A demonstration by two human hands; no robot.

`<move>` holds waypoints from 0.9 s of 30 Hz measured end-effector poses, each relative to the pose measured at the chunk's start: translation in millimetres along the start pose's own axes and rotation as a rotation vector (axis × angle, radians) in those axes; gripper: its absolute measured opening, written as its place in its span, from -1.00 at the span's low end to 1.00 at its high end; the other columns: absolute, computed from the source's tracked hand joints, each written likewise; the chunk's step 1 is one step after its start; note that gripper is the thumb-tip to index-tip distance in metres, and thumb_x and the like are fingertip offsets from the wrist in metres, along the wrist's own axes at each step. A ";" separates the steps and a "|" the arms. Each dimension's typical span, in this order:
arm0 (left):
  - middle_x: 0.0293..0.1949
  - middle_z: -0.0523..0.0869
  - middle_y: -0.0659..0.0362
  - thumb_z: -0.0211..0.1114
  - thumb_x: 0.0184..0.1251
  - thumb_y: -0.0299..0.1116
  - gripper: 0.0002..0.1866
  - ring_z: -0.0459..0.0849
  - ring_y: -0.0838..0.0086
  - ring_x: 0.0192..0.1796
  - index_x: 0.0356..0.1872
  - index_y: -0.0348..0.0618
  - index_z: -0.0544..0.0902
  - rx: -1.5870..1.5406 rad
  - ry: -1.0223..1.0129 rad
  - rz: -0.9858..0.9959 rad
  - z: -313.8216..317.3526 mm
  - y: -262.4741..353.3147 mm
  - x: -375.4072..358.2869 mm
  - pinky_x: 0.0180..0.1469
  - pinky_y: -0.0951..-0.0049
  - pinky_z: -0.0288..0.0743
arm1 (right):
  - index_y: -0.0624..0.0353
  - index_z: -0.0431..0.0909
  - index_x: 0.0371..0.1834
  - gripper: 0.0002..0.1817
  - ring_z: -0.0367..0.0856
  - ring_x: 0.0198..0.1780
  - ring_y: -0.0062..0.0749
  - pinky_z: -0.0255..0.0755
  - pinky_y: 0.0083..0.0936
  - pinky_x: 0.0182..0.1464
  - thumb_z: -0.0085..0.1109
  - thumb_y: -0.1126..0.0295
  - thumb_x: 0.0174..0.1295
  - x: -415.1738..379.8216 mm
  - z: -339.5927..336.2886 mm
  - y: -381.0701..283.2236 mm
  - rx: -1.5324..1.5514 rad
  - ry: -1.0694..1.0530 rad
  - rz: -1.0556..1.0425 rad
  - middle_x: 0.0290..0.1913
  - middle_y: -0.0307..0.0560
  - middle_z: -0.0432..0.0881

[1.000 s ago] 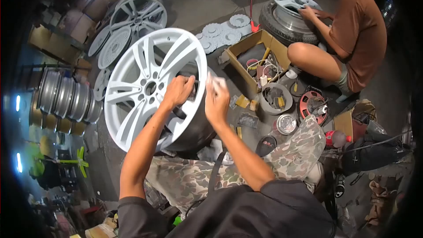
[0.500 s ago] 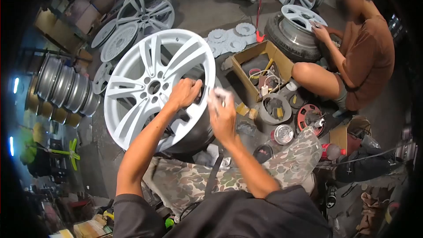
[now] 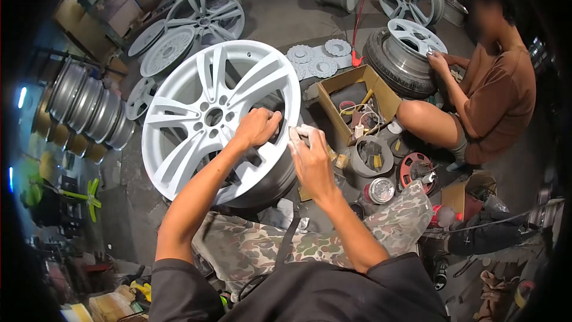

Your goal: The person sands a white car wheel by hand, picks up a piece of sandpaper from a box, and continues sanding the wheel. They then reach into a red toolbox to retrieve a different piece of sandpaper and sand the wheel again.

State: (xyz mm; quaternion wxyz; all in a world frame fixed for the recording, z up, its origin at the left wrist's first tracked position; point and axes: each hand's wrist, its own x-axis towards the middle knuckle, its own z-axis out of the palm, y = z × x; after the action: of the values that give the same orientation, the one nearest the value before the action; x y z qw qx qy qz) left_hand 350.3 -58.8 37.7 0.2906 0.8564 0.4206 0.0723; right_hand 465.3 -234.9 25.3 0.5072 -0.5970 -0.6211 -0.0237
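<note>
A large white alloy wheel rim (image 3: 156,170) with split spokes lies tilted in front of my knees, propped on something dark. My left hand (image 3: 257,127) is closed over one of its right-hand spokes, with the fingertips hidden behind it. At the rim's right edge is my right hand (image 3: 311,158), thumb and fingers pinched together and dusted white. Whatever small thing it may hold is too hidden to name. Camouflage cloth (image 3: 250,250) covers my lap.
To the right, a crouching person (image 3: 497,95) handles a white wheel (image 3: 438,43) resting on a tyre (image 3: 381,62). A cardboard box (image 3: 325,104) of tools and cables, a grey bowl (image 3: 386,170) and a red reel (image 3: 407,173) stand between us. More rims (image 3: 223,27) lie behind mine.
My right hand, blurred earlier and slightly off the wheel, now sits sharp against its right edge. My left hand keeps its place on the spoke. The whole view has shifted slightly.
</note>
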 end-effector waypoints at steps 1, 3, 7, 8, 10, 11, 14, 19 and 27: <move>-0.56 0.72 -0.02 0.03 0.52 -0.01 -0.43 0.73 0.14 -0.39 -0.53 -0.25 0.74 0.004 -0.020 -0.008 3.0 -2.9 -1.4 -0.14 0.20 0.56 | 0.42 0.58 0.18 -0.63 0.51 0.09 0.11 0.49 -0.15 0.14 0.20 0.58 0.31 5.2 -2.0 2.8 0.001 -0.007 0.006 0.07 0.20 0.51; -0.56 0.72 -0.03 0.03 0.52 -0.01 -0.43 0.73 0.12 -0.40 -0.53 -0.25 0.74 0.002 -0.017 -0.005 9.1 -8.1 -6.0 -0.14 0.20 0.56 | 0.42 0.58 0.17 -0.62 0.51 0.16 0.06 0.50 -0.15 0.17 0.23 0.57 0.28 26.0 -3.1 12.7 -0.114 -0.118 0.059 0.04 0.15 0.52; -0.57 0.73 -0.03 0.01 0.51 -0.03 -0.43 0.74 0.10 -0.40 -0.54 -0.26 0.74 0.001 0.038 0.020 4.7 -7.9 -0.7 -0.15 0.20 0.57 | 0.41 0.63 0.02 -0.71 0.52 0.06 0.10 0.47 -0.11 0.15 0.22 0.61 0.22 11.6 -6.7 -4.1 -0.017 -0.082 -0.007 -0.02 0.19 0.54; -0.53 0.75 -0.05 0.02 0.49 -0.01 -0.43 0.76 0.02 -0.35 -0.54 -0.23 0.76 0.006 0.024 0.027 4.5 -8.3 1.1 -0.10 0.13 0.59 | 0.41 0.64 0.03 -0.72 0.52 0.06 0.12 0.48 -0.12 0.14 0.21 0.58 0.25 9.2 -7.5 -4.6 -0.002 -0.080 0.010 -0.01 0.18 0.54; -0.51 0.77 -0.07 0.02 0.46 0.01 -0.43 0.78 -0.05 -0.29 -0.52 -0.20 0.77 -0.025 -0.015 0.015 4.6 -7.1 -1.7 -0.04 0.05 0.61 | 0.41 0.65 0.01 -0.73 0.52 0.07 0.11 0.49 -0.13 0.13 0.22 0.57 0.26 20.1 -3.9 8.9 -0.035 -0.067 0.026 -0.02 0.17 0.55; -0.51 0.77 -0.07 0.02 0.46 0.01 -0.43 0.78 -0.05 -0.29 -0.52 -0.20 0.77 -0.020 -0.023 0.014 5.0 -7.0 -3.0 -0.04 0.05 0.61 | 0.41 0.66 0.00 -0.74 0.53 0.08 0.10 0.50 -0.14 0.11 0.23 0.56 0.27 29.1 -1.1 18.3 -0.071 -0.037 0.026 -0.03 0.17 0.55; -0.58 0.73 0.01 0.01 0.53 -0.05 -0.43 0.75 0.16 -0.43 -0.54 -0.28 0.73 0.023 0.007 0.057 6.3 -9.6 -1.0 -0.16 0.22 0.57 | 0.42 0.65 0.13 -0.69 0.59 0.03 0.05 0.52 -0.17 0.09 0.21 0.54 0.35 12.0 16.7 9.8 0.058 0.098 0.165 -0.07 0.16 0.57; -0.58 0.72 -0.02 0.03 0.51 -0.06 -0.46 0.73 0.13 -0.45 -0.51 -0.28 0.73 -0.026 -0.016 0.026 5.4 -6.6 -0.9 -0.20 0.23 0.57 | 0.42 0.63 0.21 -0.66 0.64 -0.01 0.05 0.53 -0.18 0.09 0.20 0.57 0.40 -1.5 39.8 2.2 0.217 0.312 0.270 -0.03 0.21 0.58; -0.58 0.70 -0.04 0.00 0.52 -0.07 -0.45 0.70 0.09 -0.45 -0.52 -0.28 0.71 -0.003 -0.040 0.013 -0.1 2.8 -6.1 -0.21 0.15 0.54 | 0.41 0.61 0.23 -0.64 0.59 -0.04 0.01 0.49 -0.19 0.01 0.18 0.57 0.40 0.4 39.4 3.9 0.190 0.286 0.232 -0.07 0.18 0.55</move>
State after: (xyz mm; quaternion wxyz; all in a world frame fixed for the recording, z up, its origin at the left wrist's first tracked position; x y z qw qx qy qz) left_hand 348.3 -64.7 40.0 0.2996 0.8601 0.4089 0.0577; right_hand 444.6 -208.5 4.2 0.6436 -0.6045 -0.4694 0.0089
